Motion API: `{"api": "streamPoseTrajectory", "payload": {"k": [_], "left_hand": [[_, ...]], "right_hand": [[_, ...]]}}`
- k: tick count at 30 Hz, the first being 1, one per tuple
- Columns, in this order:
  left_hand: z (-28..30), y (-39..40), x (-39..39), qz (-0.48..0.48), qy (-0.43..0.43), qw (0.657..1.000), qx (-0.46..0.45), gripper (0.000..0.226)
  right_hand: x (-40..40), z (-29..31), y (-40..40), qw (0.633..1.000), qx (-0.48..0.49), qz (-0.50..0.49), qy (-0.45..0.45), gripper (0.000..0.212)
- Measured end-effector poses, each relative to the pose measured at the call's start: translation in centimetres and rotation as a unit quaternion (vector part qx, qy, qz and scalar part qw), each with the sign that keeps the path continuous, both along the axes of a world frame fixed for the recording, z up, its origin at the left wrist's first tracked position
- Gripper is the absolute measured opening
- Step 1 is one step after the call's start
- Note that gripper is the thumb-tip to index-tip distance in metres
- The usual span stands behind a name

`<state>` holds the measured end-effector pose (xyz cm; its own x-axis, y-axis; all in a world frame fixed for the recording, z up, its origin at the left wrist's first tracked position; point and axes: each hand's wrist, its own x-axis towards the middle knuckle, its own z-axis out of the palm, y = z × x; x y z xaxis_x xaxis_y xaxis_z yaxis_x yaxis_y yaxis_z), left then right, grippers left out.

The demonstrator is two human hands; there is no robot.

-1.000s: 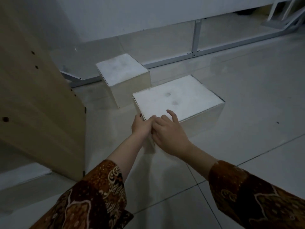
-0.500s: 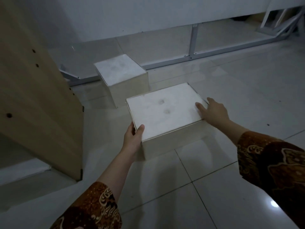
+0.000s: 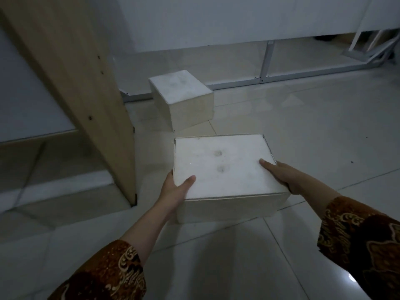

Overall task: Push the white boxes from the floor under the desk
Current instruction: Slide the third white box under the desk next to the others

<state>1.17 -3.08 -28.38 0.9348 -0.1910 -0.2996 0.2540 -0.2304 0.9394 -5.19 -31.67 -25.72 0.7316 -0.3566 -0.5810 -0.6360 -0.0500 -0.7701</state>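
Near the wooden desk side (image 3: 91, 109), left hand (image 3: 175, 189) & right hand (image 3: 281, 176) now clasp flat white box (image 3: 225, 169) by opposite sides, newly squared up; push under desk pending.

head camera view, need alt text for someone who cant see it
Two bare hands hold a flat white box on a pale tiled floor, the left hand on its near left corner and the right hand along its right edge. A smaller white box sits beyond it, beside a wooden panel.
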Motion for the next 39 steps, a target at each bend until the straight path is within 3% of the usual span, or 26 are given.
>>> {"api": "streamPoseTrajectory", "payload": {"k": [17,24,31,39], "left_hand": [[9.3,17.2,-10.2,-0.021,-0.071,0.997,-0.016,0.042],[9.6,22.2,-13.3,-0.006,-0.066,0.998,-0.017,0.029],[10.3,28.3,-14.2,0.051,-0.073,0.994,0.064,0.046],[12.6,38.9,-13.4,0.132,-0.083,0.976,0.154,0.065]], "right_hand": [[-10.9,8.9,17.0,0.998,-0.012,0.008,-0.069,0.052],[-14.0,11.0,22.2,0.996,-0.044,-0.021,-0.071,0.048],[-14.9,11.7,28.9,1.0,-0.003,-0.007,-0.031,0.049],[-11.8,11.3,39.5,0.997,0.026,0.033,-0.066,0.051]]}}
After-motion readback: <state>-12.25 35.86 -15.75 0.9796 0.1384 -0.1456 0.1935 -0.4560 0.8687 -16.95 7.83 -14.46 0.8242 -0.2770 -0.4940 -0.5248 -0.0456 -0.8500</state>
